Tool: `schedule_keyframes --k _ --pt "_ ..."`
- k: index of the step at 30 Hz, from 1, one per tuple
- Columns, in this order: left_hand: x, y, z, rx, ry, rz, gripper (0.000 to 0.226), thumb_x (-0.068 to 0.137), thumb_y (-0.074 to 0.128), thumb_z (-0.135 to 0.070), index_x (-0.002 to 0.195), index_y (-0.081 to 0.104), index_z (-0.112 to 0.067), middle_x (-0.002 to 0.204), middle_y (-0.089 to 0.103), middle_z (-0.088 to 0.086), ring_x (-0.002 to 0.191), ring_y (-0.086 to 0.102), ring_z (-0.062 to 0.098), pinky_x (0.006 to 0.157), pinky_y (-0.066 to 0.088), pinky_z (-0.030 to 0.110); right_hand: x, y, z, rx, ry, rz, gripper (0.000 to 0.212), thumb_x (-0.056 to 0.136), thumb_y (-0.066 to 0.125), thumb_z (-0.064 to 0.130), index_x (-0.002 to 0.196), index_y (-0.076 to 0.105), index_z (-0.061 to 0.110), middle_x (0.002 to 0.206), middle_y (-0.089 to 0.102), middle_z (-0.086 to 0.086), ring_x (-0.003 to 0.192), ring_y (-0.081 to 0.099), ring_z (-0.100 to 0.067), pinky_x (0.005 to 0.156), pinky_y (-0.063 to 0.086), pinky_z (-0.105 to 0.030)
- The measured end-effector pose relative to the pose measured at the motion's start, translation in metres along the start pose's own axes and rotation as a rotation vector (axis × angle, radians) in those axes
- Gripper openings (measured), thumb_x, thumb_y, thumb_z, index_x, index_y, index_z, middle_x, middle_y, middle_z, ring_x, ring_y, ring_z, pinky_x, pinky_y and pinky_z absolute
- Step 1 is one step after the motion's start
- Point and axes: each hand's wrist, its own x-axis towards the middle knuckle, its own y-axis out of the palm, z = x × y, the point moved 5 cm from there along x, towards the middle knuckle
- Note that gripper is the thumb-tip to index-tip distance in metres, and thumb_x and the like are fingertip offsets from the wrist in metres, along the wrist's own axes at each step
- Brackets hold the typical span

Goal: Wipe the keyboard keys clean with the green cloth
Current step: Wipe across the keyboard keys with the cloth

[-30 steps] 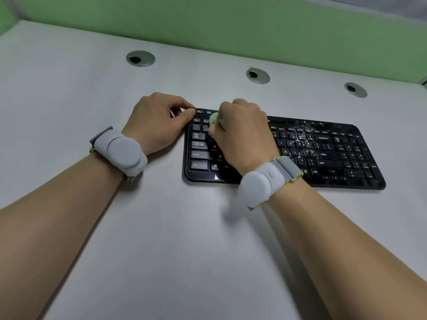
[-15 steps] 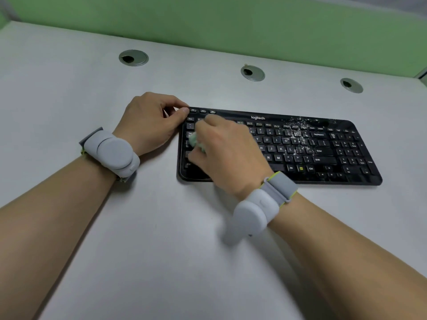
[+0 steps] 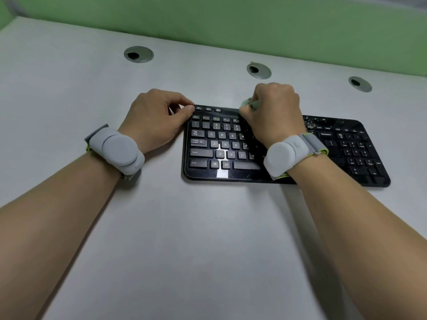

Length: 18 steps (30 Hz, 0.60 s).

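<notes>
Forearms enter from the near edge of the frame, each carrying a grey wrist device; both extend across the bare grey desk [image 3: 161, 239] toward the black keyboard [image 3: 208, 174].

Task status, judged from the current layout: the left key block (Esc, Tab, Q-W-E, Shift, Ctrl) shows no visible debris. White specks [image 3: 310, 123] remain on the upper rows just right of the right hand, next to the Backspace area. The numeric pad at the right end is too dark to assess. The wipe therefore appears partly complete, with the centre-right and right sections outstanding.

Left hand [image 3: 154, 118]: rests on the desk at the keyboard's far-left corner. Thumb and forefinger are curled and touch the corner edge beside the Esc key; this grip braces the keyboard rather than enclosing it.

Right hand [image 3: 272, 116]: knuckles up, wrist raised over the centre keys, fingers folded into a fist at the top row. Its grip is closed on the green cloth [image 3: 248, 103], of which only a small bunched fold protrudes on the thumb side, at the keyboard's far edge. Contact between cloth and keys is hidden by the hand.

Beyond the keyboard, three round cable grommets [image 3: 258, 70] sit in the desk ahead of a green partition [image 3: 231, 26].
</notes>
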Motion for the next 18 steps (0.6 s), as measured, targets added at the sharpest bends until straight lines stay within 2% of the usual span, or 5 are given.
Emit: schedule_keyframes --k 6,8,15,18 --pt "0.000 0.001 0.000 -0.012 -0.006 0.000 0.022 0.096 0.061 -0.043 0.104 0.079 -0.034 0.076 0.065 -0.017 0.069 0.058 0.003 0.076 0.040 0.027 -0.014 -0.004 0.013 -0.009 -0.033 0.004 0.022 0.085 0.057 0.022 0.077 0.063 0.002 0.083 0.065 -0.019 0.072 0.047 -0.036 0.063 0.029 -0.034" --pt "0.000 0.002 0.001 -0.010 -0.002 -0.001 0.023 0.096 0.060 -0.044 0.104 0.079 -0.034 0.076 0.065 -0.017 0.070 0.058 0.002 0.076 0.039 0.026 -0.021 -0.006 0.020 -0.001 -0.069 0.030 0.021 0.085 0.058 0.022 0.079 0.063 0.002 0.086 0.064 -0.018 0.077 0.053 -0.039 0.064 0.029 -0.034" --pt "0.001 0.001 0.001 -0.014 0.002 -0.003 0.023 0.096 0.060 -0.043 0.105 0.079 -0.033 0.077 0.065 -0.015 0.071 0.059 0.004 0.076 0.038 0.026 -0.060 -0.017 0.057 0.104 -0.142 0.080 0.019 0.083 0.060 0.027 0.074 0.053 0.011 0.086 0.064 -0.016 0.078 0.058 -0.042 0.066 0.044 -0.040" --pt "0.001 0.001 0.000 -0.009 0.002 -0.008 0.023 0.096 0.061 -0.042 0.106 0.079 -0.032 0.076 0.064 -0.015 0.069 0.058 0.003 0.075 0.037 0.025 -0.077 -0.021 0.076 0.169 -0.160 0.113 0.017 0.082 0.059 0.026 0.074 0.051 0.013 0.089 0.063 -0.015 0.078 0.060 -0.042 0.065 0.045 -0.041"
